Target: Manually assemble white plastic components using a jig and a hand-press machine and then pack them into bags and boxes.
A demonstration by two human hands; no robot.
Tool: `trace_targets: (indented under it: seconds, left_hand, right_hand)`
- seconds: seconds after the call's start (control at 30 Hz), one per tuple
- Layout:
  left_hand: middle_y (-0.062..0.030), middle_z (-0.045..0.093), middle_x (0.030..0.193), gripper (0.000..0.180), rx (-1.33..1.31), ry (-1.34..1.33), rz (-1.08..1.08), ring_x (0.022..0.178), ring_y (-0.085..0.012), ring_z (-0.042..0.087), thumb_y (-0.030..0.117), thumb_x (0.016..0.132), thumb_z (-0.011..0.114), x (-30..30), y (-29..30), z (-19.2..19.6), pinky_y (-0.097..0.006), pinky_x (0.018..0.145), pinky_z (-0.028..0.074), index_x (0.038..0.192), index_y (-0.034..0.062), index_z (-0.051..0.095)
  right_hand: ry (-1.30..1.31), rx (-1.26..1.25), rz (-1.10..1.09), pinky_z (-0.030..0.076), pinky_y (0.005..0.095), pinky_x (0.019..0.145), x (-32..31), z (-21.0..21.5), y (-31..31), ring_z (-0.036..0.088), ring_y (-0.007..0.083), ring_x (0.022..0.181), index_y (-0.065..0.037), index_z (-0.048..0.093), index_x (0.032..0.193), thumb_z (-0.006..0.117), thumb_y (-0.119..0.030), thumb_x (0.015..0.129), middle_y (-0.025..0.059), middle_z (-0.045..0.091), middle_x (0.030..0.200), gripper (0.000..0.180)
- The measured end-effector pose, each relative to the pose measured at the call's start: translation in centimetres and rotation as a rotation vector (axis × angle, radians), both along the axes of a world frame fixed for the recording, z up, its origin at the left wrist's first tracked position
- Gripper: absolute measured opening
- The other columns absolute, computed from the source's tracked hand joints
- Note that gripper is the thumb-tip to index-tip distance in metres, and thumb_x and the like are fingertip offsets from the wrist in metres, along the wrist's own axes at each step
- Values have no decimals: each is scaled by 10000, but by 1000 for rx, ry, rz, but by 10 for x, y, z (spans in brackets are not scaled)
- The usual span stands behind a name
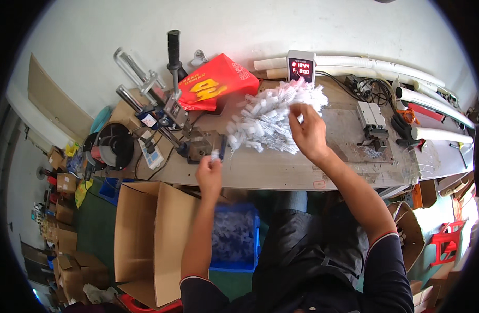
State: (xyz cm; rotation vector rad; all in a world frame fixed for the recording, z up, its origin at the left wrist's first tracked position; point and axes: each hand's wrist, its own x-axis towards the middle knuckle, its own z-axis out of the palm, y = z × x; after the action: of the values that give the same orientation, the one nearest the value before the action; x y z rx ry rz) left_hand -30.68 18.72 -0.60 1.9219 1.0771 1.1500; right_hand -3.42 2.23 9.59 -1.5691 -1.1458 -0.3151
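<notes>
A heap of small white, see-through ribbed plastic pieces (265, 122) lies on the workbench (281, 172). My left hand (209, 175) is closed, pinching one such ribbed piece (215, 155) between thumb and fingertips. That piece is just in front of the metal base (202, 147) of a hand-lever press (169, 112). Over the right side of the heap is my right hand (308, 134), its fingers curled in toward the thumb. Whatever its fingertips may hold is too hard to make out.
Behind the heap stand a digital counter box (301, 67) and a red bag (218, 83). White pipes (359, 63) run along the wall. A metal fixture (372, 120) sits at right. Below the bench are a blue crate (234, 235) of pieces and an open cardboard box (153, 235).
</notes>
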Motion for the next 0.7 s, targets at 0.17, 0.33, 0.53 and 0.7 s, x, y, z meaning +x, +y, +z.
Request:
trace_targets:
  seconds: [0.17, 0.33, 0.53, 0.7]
  left_hand:
    - [-127, 689, 820, 220, 38, -88, -120, 718, -181, 636, 186, 963, 692, 61, -54, -5, -363, 686, 513, 1086, 5, 663]
    - [-80, 667, 794, 229, 79, -222, -98, 696, -140, 588, 188, 970, 689, 96, -53, -19, -327, 663, 496, 1090, -6, 664]
    - [46, 611, 830, 138, -219, -300, -106, 711, -30, 483, 117, 994, 668, 97, -45, -29, -222, 621, 409, 1081, 10, 679]
    - [15, 595, 785, 211, -146, -278, -118, 701, -63, 512, 138, 975, 701, 99, -50, -25, -255, 627, 441, 1106, -25, 672]
  right_hand:
    - [43, -236, -43, 571, 409, 704, -7, -65, -20, 722, 323, 754, -69, 718, 965, 698, -137, 896, 127, 739, 853, 99]
    - [-117, -302, -11, 571, 440, 708, -32, -72, 20, 724, 312, 785, -65, 703, 903, 703, -202, 897, 108, 729, 828, 137]
    - [-146, -533, -69, 555, 519, 723, -39, -78, 62, 716, 377, 796, -59, 686, 886, 673, -287, 906, 118, 731, 826, 230]
    - [-48, -545, -82, 561, 509, 724, -40, -82, 74, 719, 389, 774, -48, 697, 839, 656, -242, 886, 163, 729, 805, 203]
